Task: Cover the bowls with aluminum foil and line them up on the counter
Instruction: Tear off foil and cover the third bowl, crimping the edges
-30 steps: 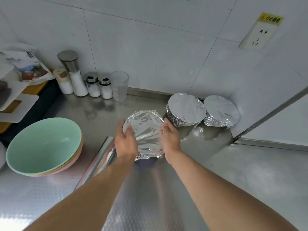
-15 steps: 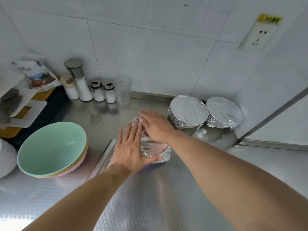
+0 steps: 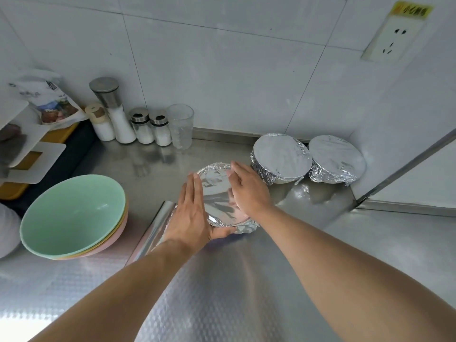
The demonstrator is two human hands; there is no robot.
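A foil-covered bowl (image 3: 219,198) stands in the middle of the steel counter (image 3: 222,280). My left hand (image 3: 191,213) lies against its left side with straight fingers, the thumb under its near rim. My right hand (image 3: 249,191) presses flat on the foil's right half. Two more foil-covered bowls (image 3: 281,156) (image 3: 335,160) stand side by side at the back right, by the wall. A foil roll (image 3: 154,230) lies just left of my left wrist. A stack of bare bowls, green on top (image 3: 74,215), sits at the left.
Salt shakers (image 3: 142,129), a tall grinder (image 3: 116,112) and a clear glass (image 3: 181,127) line the back wall. White boards (image 3: 37,159) and a yellow tray crowd the far left. A wall with a metal strip (image 3: 404,166) closes the right side.
My right hand slid from the foil's far left edge to its right half. My left hand shifted from on top of the foil to the bowl's left side.
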